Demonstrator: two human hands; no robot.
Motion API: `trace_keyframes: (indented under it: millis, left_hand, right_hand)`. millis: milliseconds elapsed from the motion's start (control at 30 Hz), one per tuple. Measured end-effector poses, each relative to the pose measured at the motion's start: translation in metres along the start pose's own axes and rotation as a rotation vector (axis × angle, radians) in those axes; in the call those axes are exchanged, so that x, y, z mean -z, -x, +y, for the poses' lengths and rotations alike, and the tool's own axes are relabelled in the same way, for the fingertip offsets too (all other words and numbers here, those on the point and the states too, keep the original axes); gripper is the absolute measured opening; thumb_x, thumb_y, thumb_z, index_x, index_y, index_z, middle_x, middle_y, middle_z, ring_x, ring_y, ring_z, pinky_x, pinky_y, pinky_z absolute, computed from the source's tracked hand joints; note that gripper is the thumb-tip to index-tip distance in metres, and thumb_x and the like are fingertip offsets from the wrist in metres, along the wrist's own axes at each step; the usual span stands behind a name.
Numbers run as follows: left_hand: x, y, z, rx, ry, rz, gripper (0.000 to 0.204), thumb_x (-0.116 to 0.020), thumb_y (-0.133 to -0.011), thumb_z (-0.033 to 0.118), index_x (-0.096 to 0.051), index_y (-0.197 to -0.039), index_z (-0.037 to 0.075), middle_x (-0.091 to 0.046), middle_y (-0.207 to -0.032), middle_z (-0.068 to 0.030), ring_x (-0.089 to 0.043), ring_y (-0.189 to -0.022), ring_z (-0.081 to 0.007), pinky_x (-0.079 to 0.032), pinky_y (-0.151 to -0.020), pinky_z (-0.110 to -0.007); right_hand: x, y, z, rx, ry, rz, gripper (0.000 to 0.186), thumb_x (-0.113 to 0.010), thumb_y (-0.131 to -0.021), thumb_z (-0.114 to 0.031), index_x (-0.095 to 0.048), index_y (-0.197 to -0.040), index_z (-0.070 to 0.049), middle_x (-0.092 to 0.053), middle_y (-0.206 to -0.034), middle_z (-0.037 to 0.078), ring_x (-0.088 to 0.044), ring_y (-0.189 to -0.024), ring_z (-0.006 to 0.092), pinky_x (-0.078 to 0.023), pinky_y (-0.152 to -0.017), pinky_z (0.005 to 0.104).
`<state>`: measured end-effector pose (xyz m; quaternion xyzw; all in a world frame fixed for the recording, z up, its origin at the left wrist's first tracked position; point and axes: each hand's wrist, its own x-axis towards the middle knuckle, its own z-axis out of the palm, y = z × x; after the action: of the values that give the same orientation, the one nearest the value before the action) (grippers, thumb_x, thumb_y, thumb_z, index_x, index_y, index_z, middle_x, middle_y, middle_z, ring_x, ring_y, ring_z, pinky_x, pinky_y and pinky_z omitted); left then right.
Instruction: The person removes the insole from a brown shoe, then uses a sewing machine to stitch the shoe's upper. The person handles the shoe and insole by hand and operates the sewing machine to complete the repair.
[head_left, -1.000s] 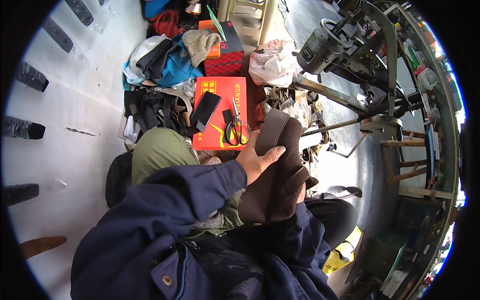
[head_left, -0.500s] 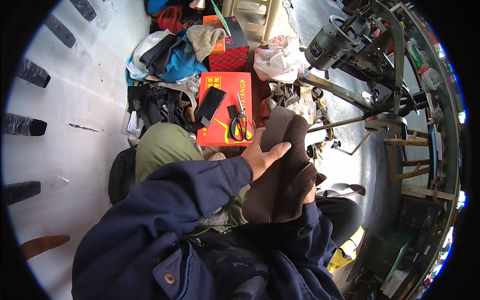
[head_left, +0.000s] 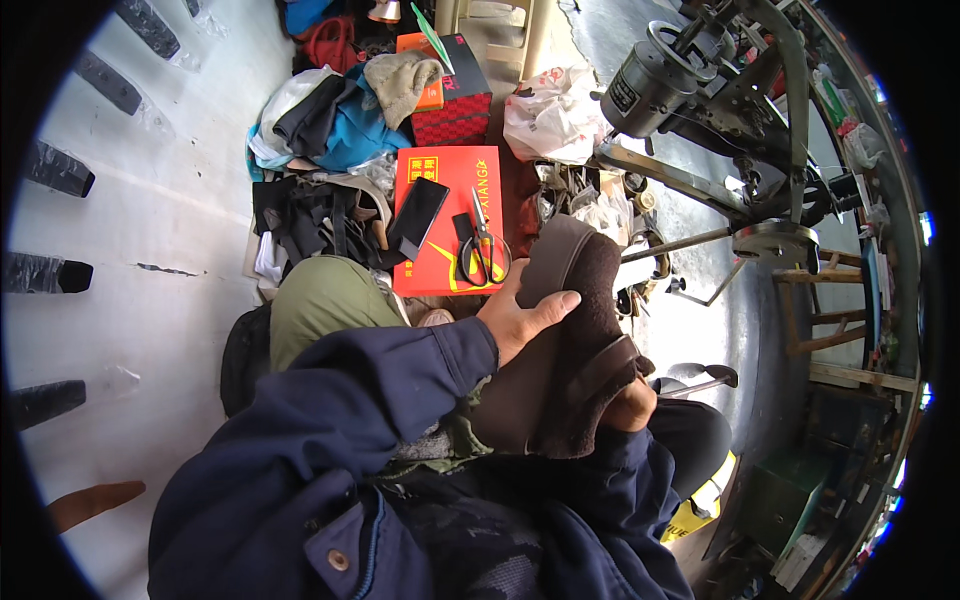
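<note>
A dark brown fuzzy shoe [head_left: 580, 360] with a smooth sole side and a strap is held over my lap, its sole side turned to the left. My left hand [head_left: 522, 318] grips the sole side near its upper end, thumb laid across toward the fuzzy upper. At the strap, my right hand [head_left: 632, 402] holds the shoe's right side; most of its fingers are hidden behind the shoe. Ahead of the left hand, black-handled scissors [head_left: 484, 255] and a flat black phone-like slab [head_left: 420, 215] lie on a red box [head_left: 460, 170].
A hand-cranked sewing machine [head_left: 700, 120] stands at the right, its metal arm reaching toward the shoe. Piled clothes [head_left: 340, 120], a dark-and-red box [head_left: 452, 120] and a white plastic bag [head_left: 555, 115] are ahead. A wooden stool [head_left: 825, 310] stands far right.
The lower end of the shoe has shifted slightly down and left. More of my right hand shows beside the strap. My left hand keeps its hold.
</note>
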<state>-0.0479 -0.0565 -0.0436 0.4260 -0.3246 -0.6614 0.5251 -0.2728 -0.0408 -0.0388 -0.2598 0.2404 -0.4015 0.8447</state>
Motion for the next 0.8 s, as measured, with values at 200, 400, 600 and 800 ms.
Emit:
trace_keyframes:
  millis: [200, 400, 600, 800]
  left_hand:
    - [0.000, -0.005, -0.007, 0.030, 0.082, -0.013, 0.077, -0.080, -0.092, 0.040, -0.038, -0.142, -0.003, -0.062, -0.129, -0.0108, -0.058, -0.118, -0.0172, -0.045, -0.105, -0.032]
    - [-0.007, 0.003, -0.003, 0.018, -0.179, 0.051, 0.081, -0.082, -0.091, 0.030, -0.033, -0.147, -0.002, -0.060, -0.130, -0.0120, -0.059, -0.118, -0.0175, -0.048, -0.102, -0.032]
    - [-0.012, 0.002, 0.002, 0.057, -0.165, -0.005, 0.079, -0.080, -0.091, 0.018, -0.030, -0.149, 0.002, -0.059, -0.129, -0.0092, -0.059, -0.115, -0.0146, -0.049, -0.100, -0.031]
    - [-0.017, -0.002, -0.003, 0.057, -0.122, -0.001, 0.079, -0.081, -0.090, 0.010, -0.029, -0.149, 0.004, -0.058, -0.131, -0.0090, -0.058, -0.116, -0.0144, -0.049, -0.101, -0.031]
  right_hand:
    - [-0.044, 0.002, -0.003, 0.098, -0.224, 0.139, 0.061, -0.068, -0.085, -0.029, -0.056, -0.135, 0.004, -0.068, -0.124, 0.020, -0.065, -0.117, 0.0375, -0.050, -0.106, 0.0483]
    - [-0.041, -0.005, 0.006, -0.054, -0.084, 0.459, 0.042, -0.064, -0.092, -0.006, -0.059, -0.133, 0.002, -0.070, -0.122, 0.016, -0.069, -0.112, 0.0285, -0.054, -0.103, 0.0423]
    - [-0.030, -0.002, 0.019, -0.072, -0.224, 0.591, 0.040, -0.062, -0.092, -0.002, -0.060, -0.132, 0.002, -0.072, -0.118, 0.016, -0.071, -0.106, 0.0286, -0.058, -0.097, 0.0412]
    - [-0.033, -0.003, 0.009, -0.116, -0.318, 0.520, 0.047, -0.062, -0.085, -0.006, -0.060, -0.132, 0.000, -0.071, -0.118, 0.015, -0.071, -0.107, 0.0300, -0.059, -0.092, 0.0416]
